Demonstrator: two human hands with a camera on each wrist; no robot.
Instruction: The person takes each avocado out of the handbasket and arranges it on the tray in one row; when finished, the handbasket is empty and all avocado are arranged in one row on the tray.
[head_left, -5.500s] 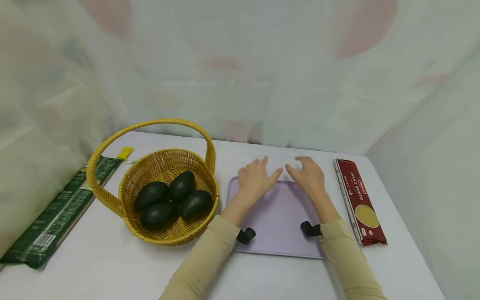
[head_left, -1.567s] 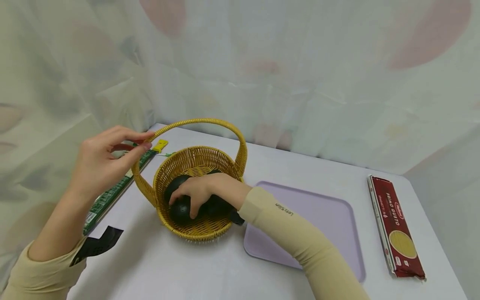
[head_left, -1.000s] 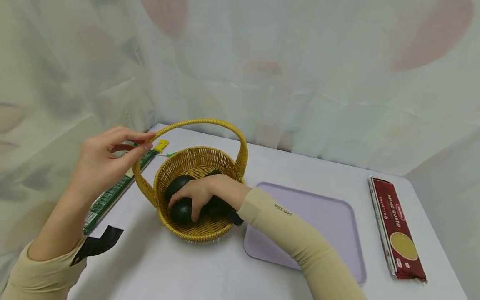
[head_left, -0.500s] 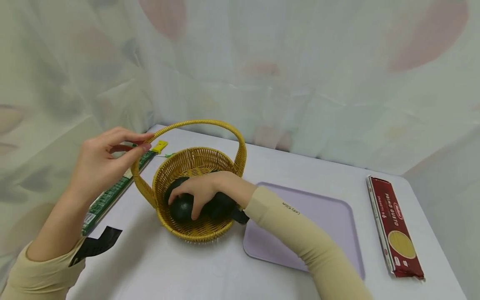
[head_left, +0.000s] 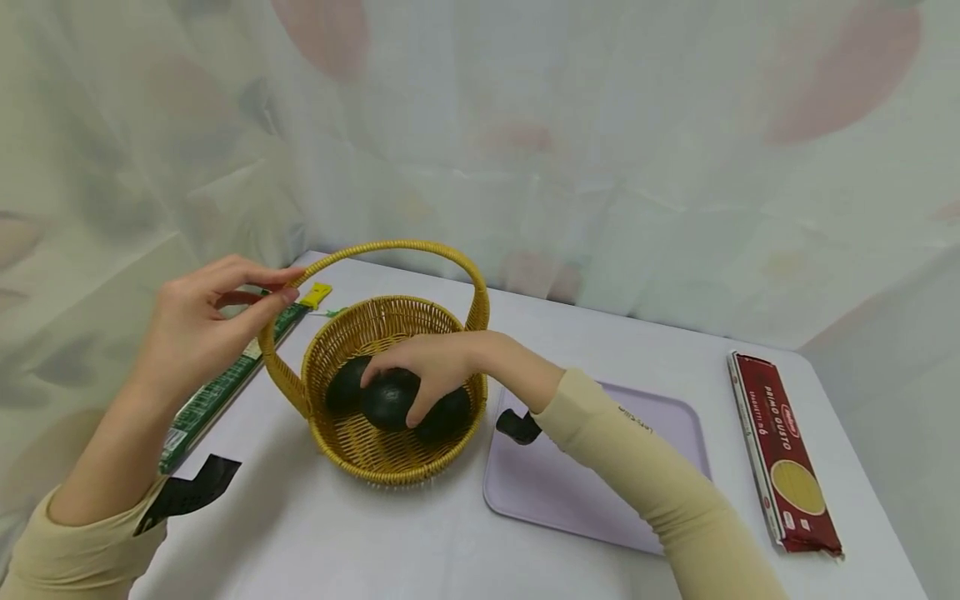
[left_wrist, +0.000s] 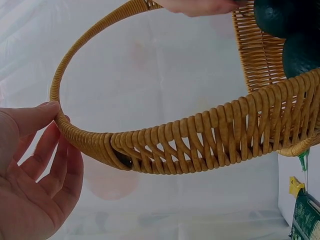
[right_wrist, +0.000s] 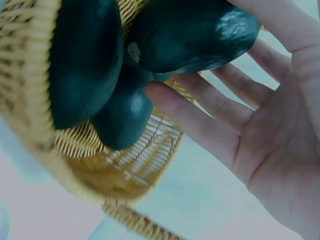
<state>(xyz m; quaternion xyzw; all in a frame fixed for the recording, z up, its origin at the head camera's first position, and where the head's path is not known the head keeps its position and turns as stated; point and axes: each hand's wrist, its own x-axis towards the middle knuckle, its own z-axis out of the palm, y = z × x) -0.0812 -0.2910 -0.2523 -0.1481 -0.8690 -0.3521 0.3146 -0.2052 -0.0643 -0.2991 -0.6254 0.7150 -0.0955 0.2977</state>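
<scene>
Avocado (head_left: 388,402) is in the right hand (head_left: 427,367), fingers curled over its top, thumb on the near side. It sits just above the other avocados (head_left: 444,415) inside the basket (head_left: 352,446); can't tell whether it still touches them. The right wrist view shows the fruit (right_wrist: 192,32) held against the fingertips, palm (right_wrist: 280,150) open below it, two more dark avocados (right_wrist: 87,60) packed beside it on the wicker.

Left hand (head_left: 198,329) grips the arched basket handle (head_left: 390,247) at its left end, thumb and fingers pinched round the wicker. The left wrist view confirms it: thumb (left_wrist: 27,117) on top of the handle (left_wrist: 100,37), fingers wrapped below.

The basket stands on the white desk (head_left: 420,550), left of centre. A lilac tray (head_left: 570,492) lies just right of it, nearly touching. A red pasta pack (head_left: 780,454) lies well apart near the right edge of the desk. A green pasta pack (head_left: 217,387) lies left of the basket, under the left forearm, with a small yellow tag (head_left: 317,293) at its far end. A pale patterned curtain (head_left: 525,125) hangs behind.
</scene>
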